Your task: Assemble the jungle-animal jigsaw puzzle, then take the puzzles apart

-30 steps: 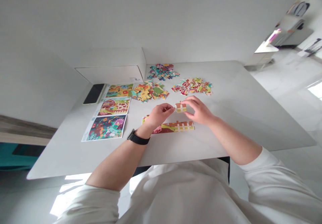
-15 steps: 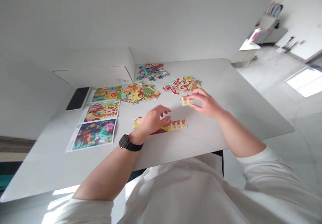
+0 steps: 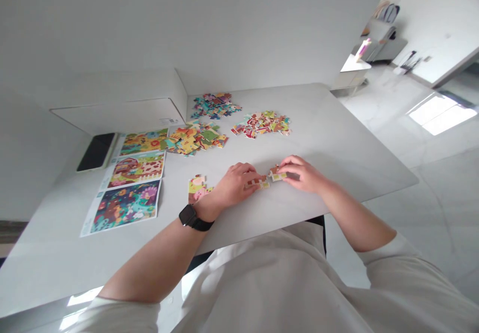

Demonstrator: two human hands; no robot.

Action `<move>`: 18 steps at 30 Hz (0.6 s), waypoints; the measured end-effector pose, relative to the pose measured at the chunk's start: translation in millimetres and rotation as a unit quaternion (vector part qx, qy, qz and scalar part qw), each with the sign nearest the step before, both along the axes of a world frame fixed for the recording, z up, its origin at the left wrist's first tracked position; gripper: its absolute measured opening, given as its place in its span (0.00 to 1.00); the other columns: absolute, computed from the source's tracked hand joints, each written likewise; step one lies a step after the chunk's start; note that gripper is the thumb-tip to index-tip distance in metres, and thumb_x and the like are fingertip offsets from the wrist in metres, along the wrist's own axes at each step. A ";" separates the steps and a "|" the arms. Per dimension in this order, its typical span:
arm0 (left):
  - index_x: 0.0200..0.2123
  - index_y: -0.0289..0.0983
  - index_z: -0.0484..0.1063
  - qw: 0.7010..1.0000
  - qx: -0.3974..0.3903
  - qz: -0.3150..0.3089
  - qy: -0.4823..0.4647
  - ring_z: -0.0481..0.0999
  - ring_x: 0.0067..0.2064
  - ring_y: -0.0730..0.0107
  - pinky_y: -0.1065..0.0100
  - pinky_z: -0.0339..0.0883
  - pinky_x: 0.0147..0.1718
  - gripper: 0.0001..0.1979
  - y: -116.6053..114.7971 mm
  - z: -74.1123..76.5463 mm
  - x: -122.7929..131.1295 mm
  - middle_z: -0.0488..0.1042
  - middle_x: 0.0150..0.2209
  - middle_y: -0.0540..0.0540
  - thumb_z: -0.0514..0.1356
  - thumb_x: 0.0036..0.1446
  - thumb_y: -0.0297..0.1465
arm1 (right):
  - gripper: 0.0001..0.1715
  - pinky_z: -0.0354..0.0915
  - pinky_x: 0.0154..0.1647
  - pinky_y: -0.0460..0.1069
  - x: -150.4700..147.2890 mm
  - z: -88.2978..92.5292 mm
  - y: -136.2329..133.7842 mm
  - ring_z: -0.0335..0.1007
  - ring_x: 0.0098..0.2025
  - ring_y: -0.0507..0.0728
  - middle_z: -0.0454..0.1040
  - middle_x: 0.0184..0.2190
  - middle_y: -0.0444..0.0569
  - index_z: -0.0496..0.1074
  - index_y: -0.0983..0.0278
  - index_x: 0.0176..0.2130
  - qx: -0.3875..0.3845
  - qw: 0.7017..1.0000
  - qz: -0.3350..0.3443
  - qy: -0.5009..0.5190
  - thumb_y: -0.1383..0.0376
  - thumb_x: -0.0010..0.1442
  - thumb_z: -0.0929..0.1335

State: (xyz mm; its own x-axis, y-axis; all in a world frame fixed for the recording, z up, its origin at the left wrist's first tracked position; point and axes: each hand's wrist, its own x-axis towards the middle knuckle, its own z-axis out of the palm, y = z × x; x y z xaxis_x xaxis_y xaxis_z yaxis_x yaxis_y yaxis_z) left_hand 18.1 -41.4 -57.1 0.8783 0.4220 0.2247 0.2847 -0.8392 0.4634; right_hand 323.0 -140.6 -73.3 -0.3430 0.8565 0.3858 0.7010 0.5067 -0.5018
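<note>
Low over the white table, my right hand [image 3: 306,176] pinches a jigsaw piece [image 3: 276,174] with a brown top and a pale yellow-green, fence-like lower part. Just left of that piece is the right end of a joined puzzle strip [image 3: 198,187]; a narrow gap seems to part the two. My left hand [image 3: 235,186], a black watch on its wrist, lies across the strip, with fingers and thumb closed on its right part. The middle of the strip is hidden under this hand. Pink and green printing shows at the strip's left end.
Behind my hands lie a red and green heap of pieces [image 3: 264,123], a yellow-green heap [image 3: 196,138] and a blue-purple heap [image 3: 215,105]. On the left are a sheet with three pictures [image 3: 125,206], a phone [image 3: 96,151] and a white box [image 3: 119,116] against the wall.
My right hand has brought its jigsaw piece down toward me, beside the strip's right end. My left hand has lowered and closed onto the strip. The view has shifted slightly.
</note>
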 end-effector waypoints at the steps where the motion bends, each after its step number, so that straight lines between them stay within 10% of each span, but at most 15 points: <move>1: 0.56 0.44 0.82 1.000 0.001 -0.003 0.005 0.76 0.53 0.56 0.54 0.68 0.57 0.15 -1.3 0.2 0.5 0.78 0.52 0.41 0.64 0.69 0.35 | 0.20 0.73 0.59 0.62 -1.6 -0.7 -0.1 0.77 0.55 0.63 0.76 0.52 0.53 0.80 0.53 0.54 0.003 1.000 0.001 -0.005 0.70 0.65 0.73; 18: 0.60 0.49 0.80 0.999 0.028 -0.039 0.023 0.76 0.55 0.57 0.55 0.65 0.57 0.17 0.5 -12.0 -1.6 0.78 0.56 0.44 0.63 0.70 0.34 | 0.17 0.69 0.61 0.63 -5.6 -5.8 0.1 0.77 0.54 0.63 0.79 0.51 0.51 0.84 0.52 0.50 0.010 0.999 0.015 -0.038 0.68 0.64 0.75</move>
